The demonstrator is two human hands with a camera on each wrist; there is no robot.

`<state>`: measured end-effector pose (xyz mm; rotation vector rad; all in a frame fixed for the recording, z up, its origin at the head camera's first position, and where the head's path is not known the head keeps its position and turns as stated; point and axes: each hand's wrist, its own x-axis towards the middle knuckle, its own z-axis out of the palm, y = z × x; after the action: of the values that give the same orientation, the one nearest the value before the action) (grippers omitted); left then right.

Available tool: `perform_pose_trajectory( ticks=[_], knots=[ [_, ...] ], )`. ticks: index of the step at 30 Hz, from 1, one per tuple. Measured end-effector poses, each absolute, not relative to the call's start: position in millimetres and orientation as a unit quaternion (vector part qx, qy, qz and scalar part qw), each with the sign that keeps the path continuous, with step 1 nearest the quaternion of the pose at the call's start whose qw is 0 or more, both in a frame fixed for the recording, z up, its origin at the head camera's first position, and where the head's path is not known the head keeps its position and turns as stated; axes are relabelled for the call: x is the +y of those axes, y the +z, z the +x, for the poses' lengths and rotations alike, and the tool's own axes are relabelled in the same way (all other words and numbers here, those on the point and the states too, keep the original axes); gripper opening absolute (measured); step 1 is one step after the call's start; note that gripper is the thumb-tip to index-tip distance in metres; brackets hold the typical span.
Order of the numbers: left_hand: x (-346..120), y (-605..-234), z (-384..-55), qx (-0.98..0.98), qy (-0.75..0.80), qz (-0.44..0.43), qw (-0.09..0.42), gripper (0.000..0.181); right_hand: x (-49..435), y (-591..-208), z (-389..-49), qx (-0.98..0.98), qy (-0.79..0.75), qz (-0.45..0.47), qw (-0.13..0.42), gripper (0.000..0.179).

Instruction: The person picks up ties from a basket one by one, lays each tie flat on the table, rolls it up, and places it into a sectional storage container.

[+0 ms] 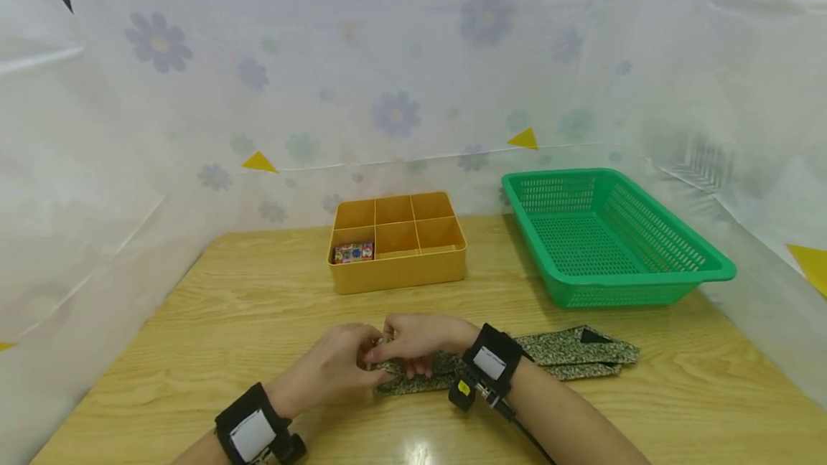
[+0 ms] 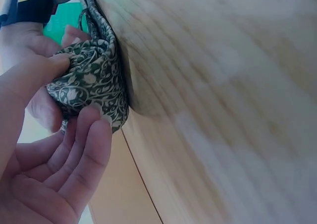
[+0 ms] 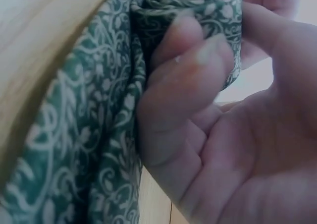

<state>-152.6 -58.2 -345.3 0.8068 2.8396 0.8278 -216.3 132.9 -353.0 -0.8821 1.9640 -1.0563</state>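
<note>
A dark green cloth (image 1: 568, 350) with a pale floral pattern lies folded into a long strip, its left end bunched into a thick roll. My left hand (image 1: 336, 361) pinches that left end; in the left wrist view its thumb presses the top of the rolled cloth (image 2: 91, 83) and its fingertips press the side. My right hand (image 1: 420, 339) grips the same roll, fingers curled against it, as the right wrist view shows beside the trailing layers of cloth (image 3: 84, 120). The two hands meet at the roll, partly hiding it in the head view. A thin cord loop (image 2: 81, 18) sticks out behind.
Behind the hands stands an orange divided box (image 1: 400, 277) with small colourful packets (image 1: 354, 252) in its front left compartment. To the right at the back is a green perforated basket (image 1: 614, 280). A patterned sheet (image 1: 388, 56) hangs around the wooden table (image 1: 226, 307).
</note>
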Motion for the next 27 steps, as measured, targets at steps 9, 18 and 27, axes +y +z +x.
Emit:
perform_pose_trajectory(
  ticks=[9, 18, 27],
  knots=[
    [-54, -346, -155, 0.928, 0.26, 0.263, 0.044, 0.038, 141, -360, -219, 0.761, -0.447, -0.289, 0.372, 0.029],
    [-57, -351, -156, 0.922, 0.242, 0.295, 0.065, 0.038, 146, -363, -220, 0.75, -0.452, -0.293, 0.384, 0.029],
    [-58, -351, -157, 0.921, 0.268, 0.27, 0.081, 0.033, 151, -355, -220, 0.763, -0.427, -0.296, 0.384, 0.03]
  ],
)
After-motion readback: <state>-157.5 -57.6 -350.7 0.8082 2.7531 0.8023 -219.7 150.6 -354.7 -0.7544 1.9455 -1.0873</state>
